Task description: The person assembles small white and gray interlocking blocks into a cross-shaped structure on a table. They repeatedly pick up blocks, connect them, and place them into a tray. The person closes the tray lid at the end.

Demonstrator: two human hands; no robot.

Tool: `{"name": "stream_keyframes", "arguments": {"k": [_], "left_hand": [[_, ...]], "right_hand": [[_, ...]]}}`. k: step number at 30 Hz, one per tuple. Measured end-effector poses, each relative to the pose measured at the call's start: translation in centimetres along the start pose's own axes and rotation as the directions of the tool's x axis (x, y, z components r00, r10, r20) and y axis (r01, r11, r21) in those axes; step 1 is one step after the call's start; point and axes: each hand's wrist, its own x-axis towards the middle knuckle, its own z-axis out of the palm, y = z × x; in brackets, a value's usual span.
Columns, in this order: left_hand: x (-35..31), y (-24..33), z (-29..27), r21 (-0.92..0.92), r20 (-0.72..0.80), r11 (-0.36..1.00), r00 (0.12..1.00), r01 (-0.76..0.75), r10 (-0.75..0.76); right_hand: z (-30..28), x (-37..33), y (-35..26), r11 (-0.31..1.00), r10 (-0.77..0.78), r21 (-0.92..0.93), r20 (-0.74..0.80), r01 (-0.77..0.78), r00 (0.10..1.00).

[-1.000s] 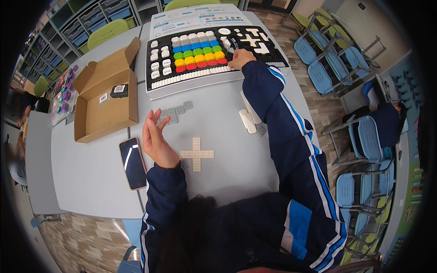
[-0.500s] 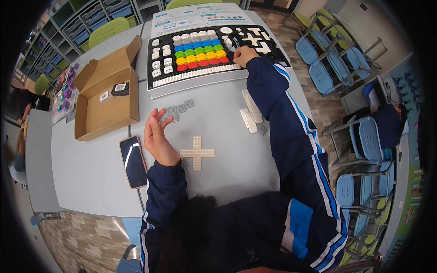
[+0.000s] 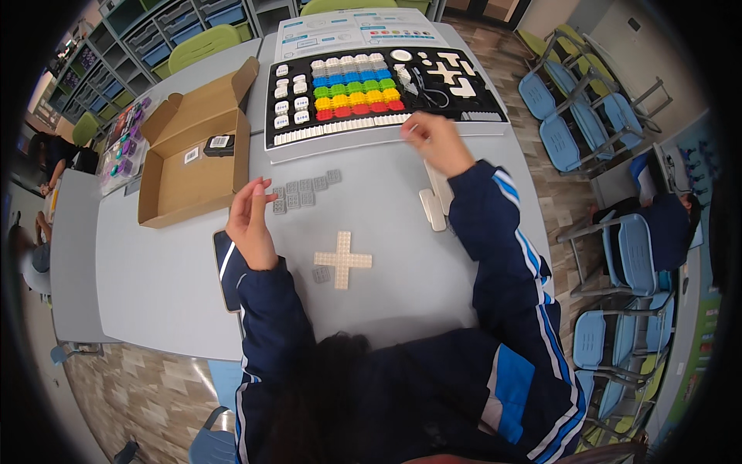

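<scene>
My right hand [image 3: 442, 145] hovers over the front edge of the kit box [image 3: 325, 141], its fingers pinched; what they hold, if anything, is too small to make out. Below that hand lie long white rounded pieces [image 3: 433, 210], partly covered by it and its sleeve. My left hand [image 3: 253, 228] is raised with thumb and fingers apart, holding nothing, beside several small grey studded plates [image 3: 293, 199]. Between my arms a cream studded cross [image 3: 343, 261] lies flat on the table. One single grey plate [image 3: 321, 274] sits at its lower left.
The kit box's black tray holds coloured block rows [image 3: 355, 87], white pieces and a dark cable [image 3: 431, 94]. An open cardboard box [image 3: 154, 185] stands at left, and a phone [image 3: 229, 271] lies partly under my left forearm. Stacked blue chairs [image 3: 560, 131] stand at right.
My right hand has drawn back from the tray toward me, leaving the cable in view there. My left hand has shifted slightly, with the grey plates now more visible. The view has moved a little.
</scene>
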Motion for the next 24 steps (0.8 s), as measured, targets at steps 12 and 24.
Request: {"name": "stream_keyframes", "arguments": {"k": [12,24], "left_hand": [[1.3,-5.1,-3.8,0.615,0.410,0.722,0.911,-0.319,0.053],[0.8,-4.5,-4.9,0.606,0.374,0.704,0.913,-0.372,0.160]], "right_hand": [[13.7,0.1,-1.1,0.876,-0.337,-0.289,0.209,0.387,0.918],[14.9,0.6,-3.5,0.906,-0.324,-0.167,0.318,0.389,0.891]]}}
